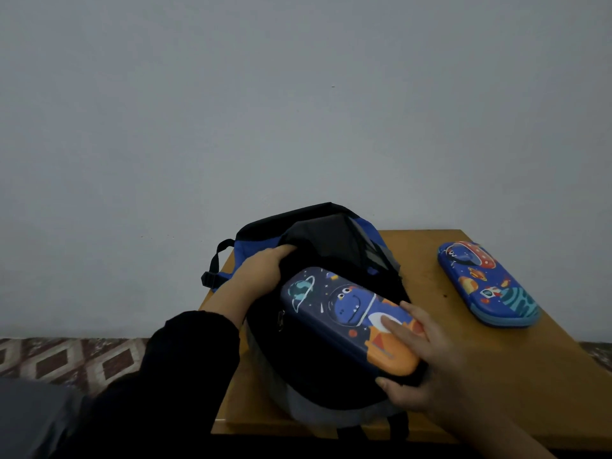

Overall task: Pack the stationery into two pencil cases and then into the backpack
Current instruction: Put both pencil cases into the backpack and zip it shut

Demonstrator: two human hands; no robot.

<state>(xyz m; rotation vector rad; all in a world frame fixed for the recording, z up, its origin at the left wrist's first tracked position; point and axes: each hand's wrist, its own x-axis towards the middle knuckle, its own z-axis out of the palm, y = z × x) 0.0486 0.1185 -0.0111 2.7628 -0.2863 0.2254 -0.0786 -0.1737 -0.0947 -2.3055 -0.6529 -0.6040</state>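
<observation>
Fingers of the right hand clamp the near, orange end of the dark dinosaur pencil case, thumb under its edge, tilting its far end into the open mouth of the blue-and-black backpack. The left hand curls its fingers over the backpack's left rim, holding the opening wide. The case looks zipped shut and is only partly inside, so this first one seems mid-insertion. The second pencil case, bright blue with planets, lies closed on the wooden table, well apart to the right, not yet packed. No loose stationery shows, so the filling appears done.
</observation>
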